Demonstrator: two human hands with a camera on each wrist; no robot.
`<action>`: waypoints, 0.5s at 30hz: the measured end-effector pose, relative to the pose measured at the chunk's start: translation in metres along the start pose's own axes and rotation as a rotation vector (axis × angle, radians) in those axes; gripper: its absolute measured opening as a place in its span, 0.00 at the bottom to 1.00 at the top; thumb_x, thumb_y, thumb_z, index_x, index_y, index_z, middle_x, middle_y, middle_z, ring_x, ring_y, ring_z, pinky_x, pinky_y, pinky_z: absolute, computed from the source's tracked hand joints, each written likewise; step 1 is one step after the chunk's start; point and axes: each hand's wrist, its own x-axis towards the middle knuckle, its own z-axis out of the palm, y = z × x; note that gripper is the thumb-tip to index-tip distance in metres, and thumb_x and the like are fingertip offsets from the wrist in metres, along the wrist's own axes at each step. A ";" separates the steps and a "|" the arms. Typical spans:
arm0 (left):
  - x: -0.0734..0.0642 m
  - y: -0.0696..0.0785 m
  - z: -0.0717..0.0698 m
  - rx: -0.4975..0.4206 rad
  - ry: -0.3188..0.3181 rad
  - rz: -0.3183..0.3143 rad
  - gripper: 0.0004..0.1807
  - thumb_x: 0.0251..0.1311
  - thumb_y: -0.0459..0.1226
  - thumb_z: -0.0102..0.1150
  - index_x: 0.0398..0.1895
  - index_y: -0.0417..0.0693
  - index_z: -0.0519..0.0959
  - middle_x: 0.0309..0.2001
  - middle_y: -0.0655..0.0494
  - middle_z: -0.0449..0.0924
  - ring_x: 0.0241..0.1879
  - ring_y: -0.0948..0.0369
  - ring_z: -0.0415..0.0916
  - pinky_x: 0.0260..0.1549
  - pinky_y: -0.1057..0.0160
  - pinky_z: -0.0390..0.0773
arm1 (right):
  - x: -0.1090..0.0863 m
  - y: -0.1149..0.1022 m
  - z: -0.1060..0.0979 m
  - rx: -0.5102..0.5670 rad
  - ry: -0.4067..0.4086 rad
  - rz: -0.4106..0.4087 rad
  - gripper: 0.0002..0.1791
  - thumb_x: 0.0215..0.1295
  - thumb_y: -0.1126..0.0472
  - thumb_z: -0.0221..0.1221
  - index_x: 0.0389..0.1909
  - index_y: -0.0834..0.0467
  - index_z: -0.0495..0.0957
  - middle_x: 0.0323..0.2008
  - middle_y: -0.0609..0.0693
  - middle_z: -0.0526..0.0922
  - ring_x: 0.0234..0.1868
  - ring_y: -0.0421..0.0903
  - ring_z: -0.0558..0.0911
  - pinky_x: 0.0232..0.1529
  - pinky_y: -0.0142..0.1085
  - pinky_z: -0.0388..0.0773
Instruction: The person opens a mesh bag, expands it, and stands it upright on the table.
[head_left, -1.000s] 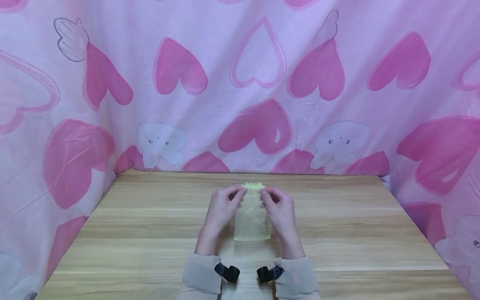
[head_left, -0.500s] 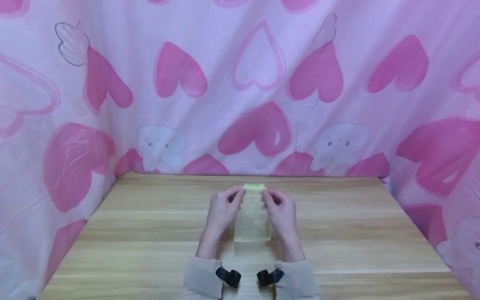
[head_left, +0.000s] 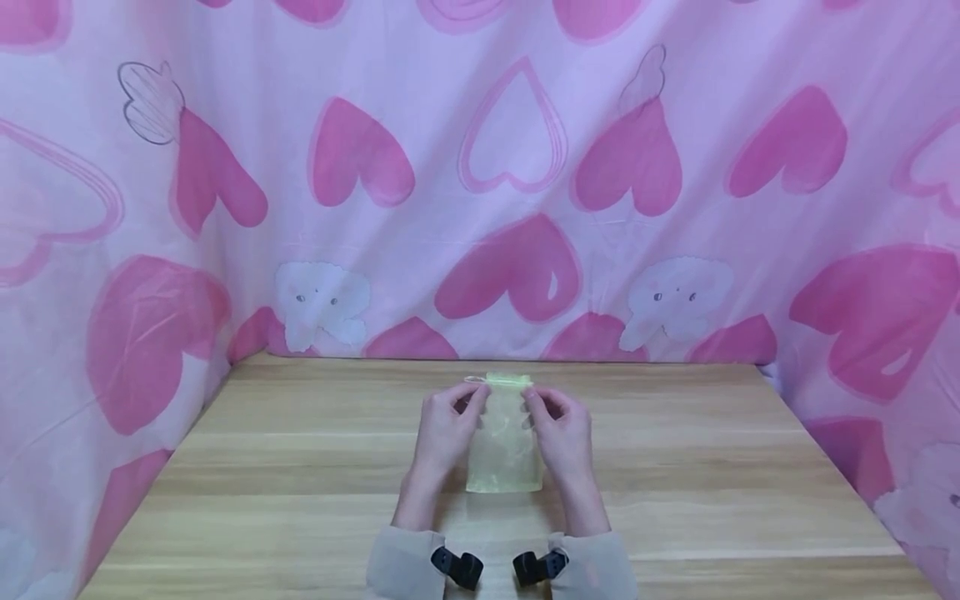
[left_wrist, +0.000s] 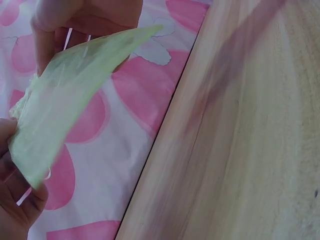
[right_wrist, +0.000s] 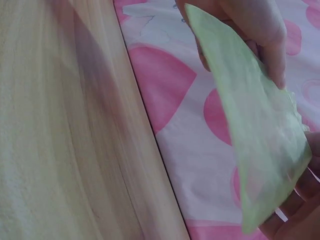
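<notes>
A sheer pale yellow drawstring pouch [head_left: 504, 450] is held up over the table, its bottom edge toward the person. My left hand [head_left: 444, 425] pinches its upper left side between thumb and fingers. The upper right side is pinched by my right hand [head_left: 561, 421]. A thin drawstring loop [head_left: 474, 380] sticks out on the left by the left fingertips, and the ruffled mouth [head_left: 508, 379] rises above both hands. In the left wrist view the pouch [left_wrist: 65, 95] looks flat and see-through. The right wrist view shows the pouch [right_wrist: 260, 130] stretched between both hands.
The wood-grain table [head_left: 315, 475] spreads out beneath both hands. Behind it and on both sides hangs a pink curtain [head_left: 450, 108] printed with hearts. Black wrist cameras [head_left: 457, 568] are strapped on at the pale sleeves [head_left: 405, 560].
The whole scene has shifted lower in the head view. The pouch's gathered mouth looks flatter, and the drawstring loop now shows more plainly on the left. Both hands keep their pinch.
</notes>
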 end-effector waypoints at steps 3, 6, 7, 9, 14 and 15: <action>0.000 0.000 0.000 0.001 0.010 -0.011 0.11 0.65 0.42 0.62 0.40 0.43 0.86 0.24 0.55 0.81 0.20 0.62 0.77 0.20 0.64 0.78 | 0.000 0.001 -0.002 0.002 -0.030 0.000 0.09 0.67 0.68 0.60 0.37 0.73 0.82 0.29 0.66 0.80 0.25 0.54 0.78 0.26 0.34 0.78; 0.001 0.000 -0.001 0.021 0.024 0.001 0.10 0.63 0.42 0.64 0.40 0.45 0.86 0.25 0.56 0.82 0.20 0.63 0.77 0.21 0.64 0.78 | 0.001 0.002 -0.004 -0.005 -0.053 0.003 0.09 0.68 0.68 0.59 0.38 0.72 0.82 0.29 0.64 0.80 0.26 0.53 0.78 0.28 0.34 0.78; 0.001 0.000 -0.001 0.026 0.027 0.006 0.09 0.62 0.41 0.65 0.39 0.46 0.86 0.26 0.56 0.83 0.20 0.63 0.77 0.21 0.64 0.78 | 0.001 0.003 -0.004 -0.011 -0.058 0.004 0.08 0.68 0.68 0.59 0.38 0.72 0.82 0.29 0.64 0.81 0.26 0.53 0.78 0.28 0.34 0.78; 0.001 0.000 -0.001 0.036 0.020 0.012 0.08 0.62 0.40 0.66 0.38 0.47 0.86 0.27 0.57 0.83 0.21 0.64 0.76 0.22 0.64 0.78 | 0.002 0.004 -0.005 -0.016 -0.069 0.009 0.08 0.68 0.68 0.59 0.38 0.71 0.82 0.29 0.63 0.81 0.26 0.52 0.78 0.28 0.33 0.77; 0.001 0.000 -0.002 0.062 0.002 0.014 0.06 0.62 0.38 0.65 0.36 0.47 0.86 0.26 0.59 0.82 0.20 0.65 0.76 0.22 0.64 0.78 | 0.001 0.004 -0.004 -0.030 -0.084 0.003 0.07 0.67 0.68 0.60 0.38 0.71 0.81 0.30 0.61 0.81 0.27 0.51 0.78 0.28 0.31 0.76; 0.001 0.000 -0.002 0.068 0.002 0.016 0.05 0.62 0.38 0.65 0.36 0.47 0.86 0.25 0.60 0.81 0.20 0.65 0.76 0.22 0.64 0.78 | 0.001 0.004 -0.004 -0.036 -0.079 -0.001 0.07 0.67 0.68 0.60 0.38 0.70 0.82 0.30 0.61 0.81 0.27 0.52 0.78 0.27 0.31 0.76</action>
